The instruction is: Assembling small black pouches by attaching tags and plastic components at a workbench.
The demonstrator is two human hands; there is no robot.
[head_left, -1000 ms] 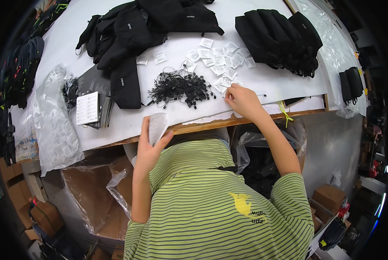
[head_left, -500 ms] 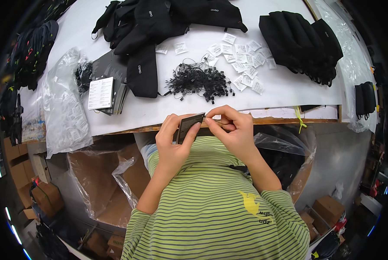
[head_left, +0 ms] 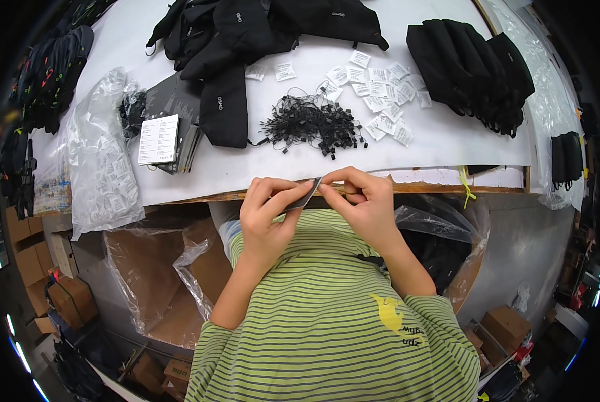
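Just in front of the table's near edge, my left hand (head_left: 265, 218) is closed on a dark hang tag (head_left: 307, 197), which is tilted and seen nearly edge-on. My right hand (head_left: 367, 209) pinches at the tag's upper right corner with thumb and forefinger. Whatever is between those fingertips is too small to make out. Beyond my hands, a tangled heap of black tag strings (head_left: 313, 127) lies on the white table (head_left: 213, 175). To its left is a stack of hang tags (head_left: 158, 142), the top one white with print.
Black fabric pouches (head_left: 223, 110) sprawl at the far middle, and more are bunched (head_left: 464, 70) at the far right. Small white printed packets (head_left: 380, 90) lie between. A clear plastic bag (head_left: 99, 167) droops over the left edge. Plastic-lined cartons (head_left: 156, 275) stand below the table.
The hang tag has turned from showing its face to nearly edge-on. My left thumb and fingers have shifted up along it, while my right hand stays at its corner.
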